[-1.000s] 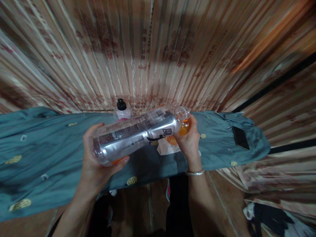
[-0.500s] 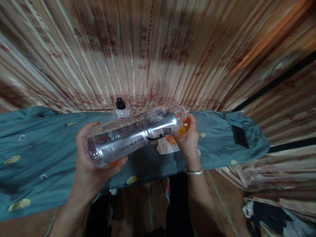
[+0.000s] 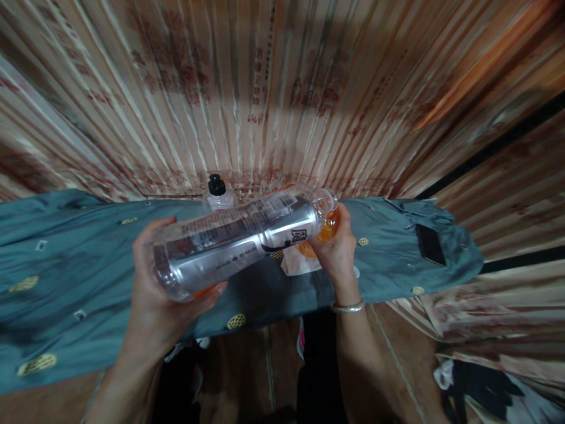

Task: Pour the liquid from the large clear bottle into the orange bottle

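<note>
My left hand [image 3: 152,315] is wrapped round the base of a large clear plastic bottle [image 3: 238,238] with a silver-grey printed label. The bottle lies tilted in the air, its uncapped mouth higher at the right. Just under that mouth, my right hand [image 3: 338,253] is closed round a clear bottle with orange liquid [image 3: 327,228]. The big bottle hides much of it, and I cannot tell whether the two touch. A white sheet, paper or cloth [image 3: 300,266], shows below my right hand. Behind the big bottle stands a clear bottle with a black cap [image 3: 217,191], its lower part hidden.
A teal cloth with yellow pineapple prints [image 3: 97,253] covers the long narrow table. A black phone [image 3: 430,244] lies at its right end. Pleated curtains [image 3: 247,88] hang behind. Dark and white fabric [image 3: 489,386] lies low at the right.
The base of the big bottle and my left hand have shifted very slightly left. My right hand stays in place, its grip unchanged.
</note>
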Action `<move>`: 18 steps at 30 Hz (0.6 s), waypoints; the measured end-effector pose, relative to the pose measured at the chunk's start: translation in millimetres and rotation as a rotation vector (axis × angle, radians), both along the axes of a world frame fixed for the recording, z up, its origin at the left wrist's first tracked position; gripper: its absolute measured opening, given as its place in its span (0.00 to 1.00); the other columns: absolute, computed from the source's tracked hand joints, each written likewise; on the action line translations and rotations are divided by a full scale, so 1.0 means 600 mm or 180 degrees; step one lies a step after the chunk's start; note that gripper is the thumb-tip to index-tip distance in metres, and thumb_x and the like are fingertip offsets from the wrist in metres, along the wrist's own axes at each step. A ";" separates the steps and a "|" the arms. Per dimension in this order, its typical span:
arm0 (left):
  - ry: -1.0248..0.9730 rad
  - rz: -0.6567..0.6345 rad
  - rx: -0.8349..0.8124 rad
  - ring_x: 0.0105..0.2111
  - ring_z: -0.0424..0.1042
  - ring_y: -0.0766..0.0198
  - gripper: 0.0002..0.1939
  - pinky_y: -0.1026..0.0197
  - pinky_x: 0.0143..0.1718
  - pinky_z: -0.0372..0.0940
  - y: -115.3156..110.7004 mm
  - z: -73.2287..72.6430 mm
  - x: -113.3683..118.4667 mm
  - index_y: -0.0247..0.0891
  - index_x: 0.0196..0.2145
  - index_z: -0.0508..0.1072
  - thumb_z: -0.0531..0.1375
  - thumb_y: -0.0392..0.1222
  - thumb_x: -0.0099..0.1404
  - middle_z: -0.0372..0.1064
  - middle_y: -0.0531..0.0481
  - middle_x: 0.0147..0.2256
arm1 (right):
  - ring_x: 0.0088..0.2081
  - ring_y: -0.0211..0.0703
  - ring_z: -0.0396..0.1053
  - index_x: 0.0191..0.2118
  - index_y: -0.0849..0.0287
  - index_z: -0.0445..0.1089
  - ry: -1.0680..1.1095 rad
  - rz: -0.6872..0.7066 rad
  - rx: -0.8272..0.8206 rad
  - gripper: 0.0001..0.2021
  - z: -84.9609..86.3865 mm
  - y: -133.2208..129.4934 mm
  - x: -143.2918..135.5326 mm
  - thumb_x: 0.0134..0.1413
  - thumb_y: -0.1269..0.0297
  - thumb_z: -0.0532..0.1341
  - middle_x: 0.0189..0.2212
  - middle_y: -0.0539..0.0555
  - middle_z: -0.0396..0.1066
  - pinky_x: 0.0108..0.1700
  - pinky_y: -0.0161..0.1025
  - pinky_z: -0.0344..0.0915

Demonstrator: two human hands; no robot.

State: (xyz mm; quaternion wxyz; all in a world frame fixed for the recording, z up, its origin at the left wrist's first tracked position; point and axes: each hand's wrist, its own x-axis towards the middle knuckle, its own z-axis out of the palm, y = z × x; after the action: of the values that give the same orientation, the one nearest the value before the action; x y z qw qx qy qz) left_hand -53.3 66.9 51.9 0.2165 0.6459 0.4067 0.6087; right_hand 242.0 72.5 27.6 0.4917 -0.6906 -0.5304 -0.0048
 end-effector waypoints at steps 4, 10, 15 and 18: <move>0.0072 0.0003 0.0057 0.41 0.76 0.56 0.55 0.54 0.37 0.75 0.001 0.001 -0.001 0.53 0.64 0.70 0.81 0.49 0.38 0.72 0.51 0.50 | 0.52 0.61 0.81 0.66 0.56 0.62 0.0002 -0.0018 -0.0006 0.40 -0.001 0.000 0.000 0.48 0.51 0.72 0.55 0.64 0.80 0.51 0.55 0.80; 0.0009 0.0034 0.0060 0.39 0.75 0.57 0.53 0.55 0.34 0.74 0.000 0.004 0.001 0.52 0.63 0.71 0.80 0.50 0.38 0.72 0.51 0.47 | 0.51 0.61 0.82 0.66 0.55 0.61 -0.0047 -0.0012 -0.0004 0.40 -0.002 0.001 0.001 0.49 0.51 0.71 0.55 0.64 0.80 0.50 0.54 0.80; -0.0050 0.0104 -0.0073 0.40 0.76 0.56 0.55 0.54 0.35 0.75 0.000 0.003 0.001 0.51 0.61 0.71 0.81 0.50 0.34 0.72 0.50 0.50 | 0.51 0.60 0.82 0.65 0.55 0.62 -0.0108 -0.0063 0.0055 0.40 -0.002 0.001 0.001 0.49 0.50 0.72 0.55 0.63 0.81 0.49 0.54 0.80; -0.0032 0.0090 -0.0035 0.40 0.76 0.56 0.54 0.54 0.36 0.75 0.000 0.003 0.000 0.52 0.62 0.71 0.80 0.50 0.36 0.73 0.51 0.50 | 0.51 0.61 0.82 0.66 0.56 0.62 -0.0068 -0.0052 0.0039 0.40 -0.001 0.001 0.001 0.48 0.50 0.72 0.55 0.64 0.80 0.50 0.55 0.80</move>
State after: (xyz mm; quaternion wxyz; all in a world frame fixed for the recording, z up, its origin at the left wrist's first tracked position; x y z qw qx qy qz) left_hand -53.2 66.7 54.0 0.2134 0.6359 0.4180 0.6127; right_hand 242.4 73.0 27.3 0.4901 -0.6918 -0.5299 -0.0195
